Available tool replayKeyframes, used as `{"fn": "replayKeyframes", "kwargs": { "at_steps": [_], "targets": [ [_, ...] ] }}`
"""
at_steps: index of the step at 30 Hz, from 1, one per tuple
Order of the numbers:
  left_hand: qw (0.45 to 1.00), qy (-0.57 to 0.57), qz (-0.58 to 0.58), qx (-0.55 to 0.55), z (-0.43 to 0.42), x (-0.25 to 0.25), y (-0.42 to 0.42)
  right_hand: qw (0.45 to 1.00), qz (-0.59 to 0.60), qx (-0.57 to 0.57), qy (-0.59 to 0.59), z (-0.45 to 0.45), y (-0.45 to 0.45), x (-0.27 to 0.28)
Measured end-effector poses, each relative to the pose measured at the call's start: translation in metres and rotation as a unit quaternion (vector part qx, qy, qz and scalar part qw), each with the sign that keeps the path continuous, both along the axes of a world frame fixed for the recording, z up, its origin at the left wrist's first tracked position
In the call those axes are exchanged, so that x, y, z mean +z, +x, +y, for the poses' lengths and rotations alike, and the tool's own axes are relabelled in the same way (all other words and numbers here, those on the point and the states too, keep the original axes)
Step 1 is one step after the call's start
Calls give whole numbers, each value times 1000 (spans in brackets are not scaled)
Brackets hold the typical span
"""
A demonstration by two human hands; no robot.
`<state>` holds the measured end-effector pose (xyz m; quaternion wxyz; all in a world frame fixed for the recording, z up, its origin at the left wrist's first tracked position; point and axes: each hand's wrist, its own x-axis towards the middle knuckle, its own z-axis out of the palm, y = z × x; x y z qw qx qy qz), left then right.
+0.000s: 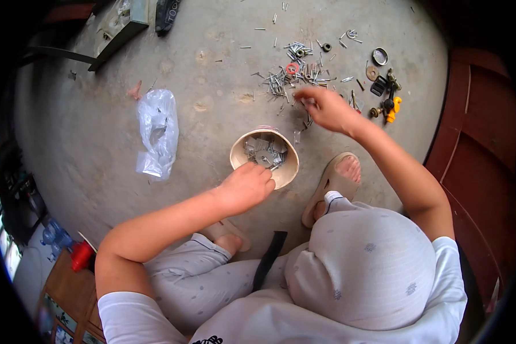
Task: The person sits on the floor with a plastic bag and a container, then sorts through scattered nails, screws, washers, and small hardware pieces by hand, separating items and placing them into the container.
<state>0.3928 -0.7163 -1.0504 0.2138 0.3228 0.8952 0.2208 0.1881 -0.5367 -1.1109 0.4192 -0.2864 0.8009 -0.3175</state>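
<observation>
A round cream bowl (237, 150) with small metal and clear plastic pieces in it stands on the floor. My left hand (247, 186) is at its near rim, fingers curled over the edge and pressed together; whatever they hold is hidden. Beyond the bowl, to the right, my right hand (327, 109) reaches to the near side of a loose pile of screws (278, 83). Its thumb and forefinger are bent towards each other, and anything between them is too small to make out. A red ring (292, 68) lies among the screws.
A crumpled clear plastic bag (157, 135) lies left of the bowl. At the right are a yellow valve piece (394, 109), a black buckle (378, 86) and a metal ring (379, 56). A red-brown wooden panel (479, 143) borders the right side; a metal frame (120, 40) is upper left.
</observation>
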Motion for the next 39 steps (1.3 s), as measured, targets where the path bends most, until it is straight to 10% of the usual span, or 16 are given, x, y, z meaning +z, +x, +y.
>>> {"fn": "replayKeyframes", "kwargs": {
  "at_steps": [4,10,15,25,29,39],
  "targets": [
    [997,79,-7,22,-4,10,-14,960,-91,247,98,29,46,-13],
    [963,162,54,208,-21,10,-48,998,57,37,-11,9,-5,-14],
    [873,68,-107,472,-65,-18,-87,991,-11,129,-17,-7,15,-21],
    [881,-6,-78,467,-39,-94,-118,987,-2,-147,-60,-10,-24,-20],
    [901,-94,-74,418,-2,-81,-140,946,267,-136,125,14,-25,-20],
    [879,-19,-99,466,23,-92,-174,966,156,-206,-7,-27,-8,-50]
  ]
}}
